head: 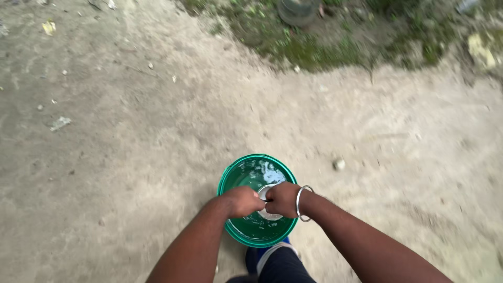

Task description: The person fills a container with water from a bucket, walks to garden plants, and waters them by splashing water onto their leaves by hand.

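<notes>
With my left hand (242, 201) and right hand (283, 199) both clenched on the handle over the green bucket (230, 175) of water hanging directly beneath them, I'd keep my grip level so nothing slops out.

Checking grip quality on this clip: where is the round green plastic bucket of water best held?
By the handle over its open top, from above. Both the left hand and right hand close there; the green bucket is full, so its walls offer little hold.
</notes>
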